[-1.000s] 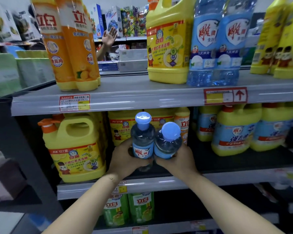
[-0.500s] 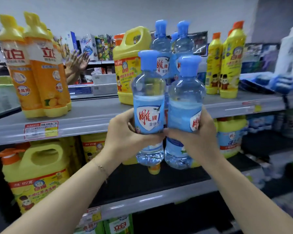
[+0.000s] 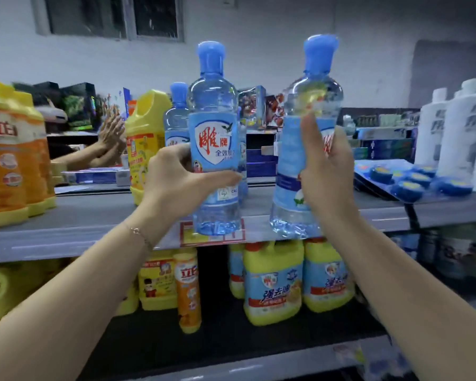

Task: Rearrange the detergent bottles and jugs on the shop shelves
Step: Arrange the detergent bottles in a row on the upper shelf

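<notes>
Two blue-capped clear bottles are held up, one in each hand, in front of the upper shelf (image 3: 80,215). The left bottle (image 3: 215,127) is gripped round its lower label by the left hand (image 3: 182,185), with the thumb across the front and the fingers curled behind. It is kept upright, its base level with the shelf edge and over a red-framed price tag (image 3: 187,237). The right bottle (image 3: 291,166) is clasped at mid-body by the right hand (image 3: 327,182), with the thumb laid up its front. It is tilted so that its cap leans right. The two bottles are held apart.

On the upper shelf, one more blue-capped bottle, the shelf bottle (image 3: 176,119), is seen just behind the left bottle, beside one yellow jug (image 3: 146,141). Orange bottles (image 3: 11,149) are ranged at far left. At least three white bottles (image 3: 451,133) are stood at far right, with a pack of blue discs (image 3: 412,180) before them.

On the lower shelf (image 3: 231,342), three blue-labelled jugs (image 3: 272,287) and one slim orange bottle (image 3: 188,284) are counted. Another person's hands (image 3: 112,136) are seen beyond the shelf.
</notes>
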`<state>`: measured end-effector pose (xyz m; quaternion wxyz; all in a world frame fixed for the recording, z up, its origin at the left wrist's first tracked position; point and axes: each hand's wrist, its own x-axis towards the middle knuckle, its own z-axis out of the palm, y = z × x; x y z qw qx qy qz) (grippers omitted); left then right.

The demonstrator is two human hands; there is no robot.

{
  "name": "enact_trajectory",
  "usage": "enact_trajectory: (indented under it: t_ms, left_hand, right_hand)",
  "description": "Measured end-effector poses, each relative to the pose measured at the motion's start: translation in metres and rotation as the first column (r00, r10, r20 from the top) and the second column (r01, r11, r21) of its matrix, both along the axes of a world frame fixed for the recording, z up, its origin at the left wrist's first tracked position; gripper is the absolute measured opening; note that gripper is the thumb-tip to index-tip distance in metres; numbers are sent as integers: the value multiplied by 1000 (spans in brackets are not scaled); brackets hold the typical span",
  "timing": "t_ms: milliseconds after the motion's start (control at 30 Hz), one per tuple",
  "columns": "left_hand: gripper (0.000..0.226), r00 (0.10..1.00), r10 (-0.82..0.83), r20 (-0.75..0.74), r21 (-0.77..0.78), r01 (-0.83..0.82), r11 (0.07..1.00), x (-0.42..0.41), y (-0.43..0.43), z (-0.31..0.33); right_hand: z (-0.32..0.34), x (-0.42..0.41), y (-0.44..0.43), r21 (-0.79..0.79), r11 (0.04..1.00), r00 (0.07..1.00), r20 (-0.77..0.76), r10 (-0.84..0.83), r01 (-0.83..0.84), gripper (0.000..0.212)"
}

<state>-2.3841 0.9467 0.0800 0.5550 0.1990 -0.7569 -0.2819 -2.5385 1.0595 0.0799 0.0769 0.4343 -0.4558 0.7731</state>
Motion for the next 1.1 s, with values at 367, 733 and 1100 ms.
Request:
enact_trajectory:
  t_ms: [367,733,1100]
  left_hand:
    - [35,974,224,30,14,-224,974,-10,9,4]
    - [32,951,302,72,5,-303,953,-15,17,-8]
    - [43,968,239,79,22,-241,970,-53,23,1]
  right_hand:
    - [22,-56,-79,176,982,998,28,58,-62,81]
    - [12,-73,-143,498,867,999,-12,38,-27,70]
    - [-3,-60,-71,96,993,893,-451,-14,64,12]
